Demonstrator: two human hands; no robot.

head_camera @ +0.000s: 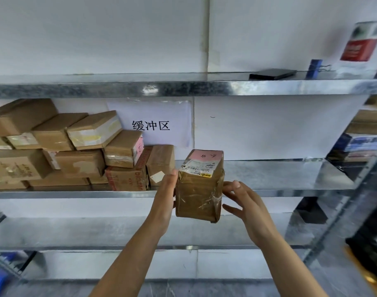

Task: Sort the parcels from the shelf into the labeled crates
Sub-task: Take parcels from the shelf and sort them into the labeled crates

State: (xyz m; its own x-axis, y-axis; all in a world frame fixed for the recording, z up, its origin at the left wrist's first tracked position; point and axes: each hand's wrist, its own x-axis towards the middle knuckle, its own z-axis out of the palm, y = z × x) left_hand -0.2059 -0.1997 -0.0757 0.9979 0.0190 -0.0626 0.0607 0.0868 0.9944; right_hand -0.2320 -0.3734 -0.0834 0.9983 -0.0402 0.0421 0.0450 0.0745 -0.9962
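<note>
Two bare forearms reach up to a taped brown parcel (199, 189), held in front of the metal shelf (269, 176) edge, below and right of the paper sign (151, 125). Against its left side the left hand (167, 196) lies flat, fingers straight; the thumb is hidden, so a pinch may be there. Opposite, the right hand (245, 206) is spread and loose, fingertips touching the parcel's right edge. Below and left of the sign, more cardboard parcels (76, 151) sit stacked on that shelf.
</note>
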